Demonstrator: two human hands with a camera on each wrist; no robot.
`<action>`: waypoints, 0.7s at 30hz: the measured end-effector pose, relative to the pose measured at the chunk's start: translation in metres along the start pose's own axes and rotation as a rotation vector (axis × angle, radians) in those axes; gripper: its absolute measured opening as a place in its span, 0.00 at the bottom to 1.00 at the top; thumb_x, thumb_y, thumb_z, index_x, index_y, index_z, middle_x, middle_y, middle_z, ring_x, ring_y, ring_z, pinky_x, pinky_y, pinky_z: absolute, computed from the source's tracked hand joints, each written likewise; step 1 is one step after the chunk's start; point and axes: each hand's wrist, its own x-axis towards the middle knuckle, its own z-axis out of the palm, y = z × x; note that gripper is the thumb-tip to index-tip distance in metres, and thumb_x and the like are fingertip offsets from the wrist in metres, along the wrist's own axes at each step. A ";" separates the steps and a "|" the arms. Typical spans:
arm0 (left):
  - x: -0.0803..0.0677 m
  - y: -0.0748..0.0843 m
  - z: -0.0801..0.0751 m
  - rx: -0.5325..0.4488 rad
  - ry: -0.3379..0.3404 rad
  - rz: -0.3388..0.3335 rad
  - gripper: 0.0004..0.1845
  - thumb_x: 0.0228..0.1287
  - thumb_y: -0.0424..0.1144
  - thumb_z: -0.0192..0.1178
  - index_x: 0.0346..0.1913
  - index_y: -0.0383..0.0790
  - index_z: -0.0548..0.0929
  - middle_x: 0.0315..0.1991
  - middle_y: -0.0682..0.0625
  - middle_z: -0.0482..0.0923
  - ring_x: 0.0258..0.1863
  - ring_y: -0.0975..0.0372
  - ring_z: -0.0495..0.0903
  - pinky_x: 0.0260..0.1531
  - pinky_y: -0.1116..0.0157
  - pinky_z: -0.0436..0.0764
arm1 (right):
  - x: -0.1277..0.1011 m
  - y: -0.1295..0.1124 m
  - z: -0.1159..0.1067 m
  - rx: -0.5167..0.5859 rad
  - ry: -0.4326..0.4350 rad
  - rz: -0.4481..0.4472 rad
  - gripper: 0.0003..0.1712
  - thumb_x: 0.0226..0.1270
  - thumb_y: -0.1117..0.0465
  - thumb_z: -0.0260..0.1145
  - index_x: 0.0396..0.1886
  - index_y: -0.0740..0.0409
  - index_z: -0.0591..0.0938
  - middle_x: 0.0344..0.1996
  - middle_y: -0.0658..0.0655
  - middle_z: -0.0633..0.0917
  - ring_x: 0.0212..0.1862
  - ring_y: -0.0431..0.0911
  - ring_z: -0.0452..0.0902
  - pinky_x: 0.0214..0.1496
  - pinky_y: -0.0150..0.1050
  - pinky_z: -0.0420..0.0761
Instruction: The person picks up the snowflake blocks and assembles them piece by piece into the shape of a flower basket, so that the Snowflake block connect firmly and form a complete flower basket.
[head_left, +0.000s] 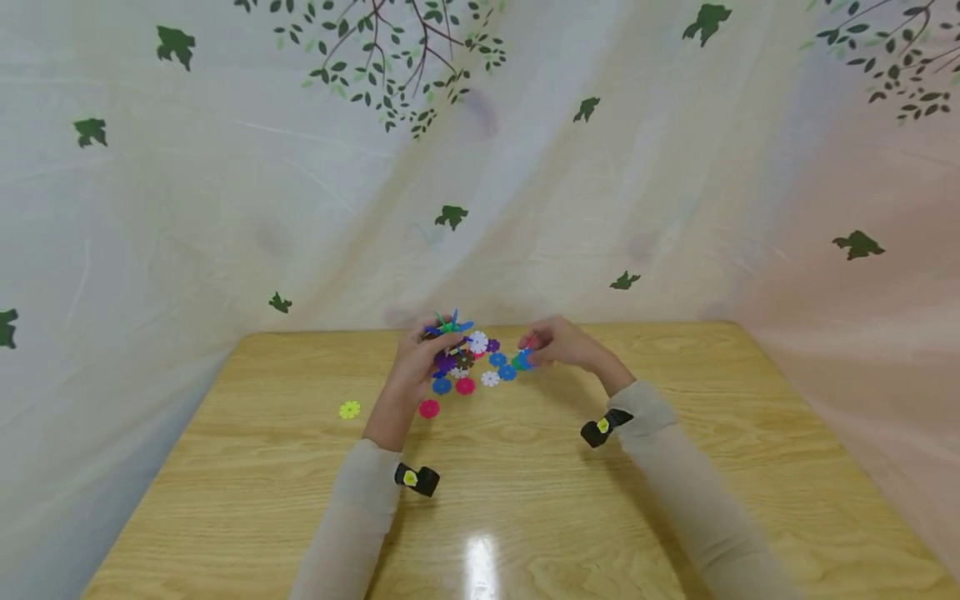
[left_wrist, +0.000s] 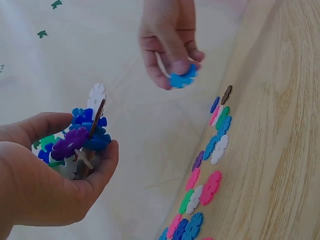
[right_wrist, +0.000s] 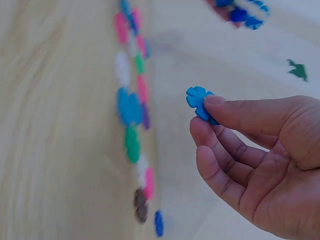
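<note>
1. Head view: left grip (head_left: 412, 362) and right grip (head_left: 566, 343) stand apart toward the far edge of the wooden counter (head_left: 510, 475).
2. Left grip holds a many-coloured cluster of flower-shaped discs (left_wrist: 70, 145) between thumb and fingers; pieces jut out at mixed angles.
3. Right grip pinches one blue disc (right_wrist: 198, 101) by its edge, apart from the cluster.
4. Loose discs (left_wrist: 210, 188) lie on the counter near its far edge; a yellow disc (head_left: 349, 409) lies off to the left.
5. Risk, judged: blue disc could slip or twist, the pinch covering only part of it.
6. Risk: too hard a squeeze or push might pop cluster pieces loose.
7. Risk: a low-sweeping hand could scatter the loose discs.
</note>
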 end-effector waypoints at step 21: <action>0.000 -0.005 0.005 0.049 -0.016 -0.011 0.21 0.68 0.30 0.65 0.63 0.37 0.77 0.57 0.44 0.78 0.46 0.60 0.83 0.41 0.71 0.86 | 0.011 -0.057 0.035 0.278 0.347 -0.193 0.13 0.68 0.68 0.70 0.50 0.69 0.84 0.40 0.68 0.85 0.36 0.47 0.82 0.47 0.49 0.88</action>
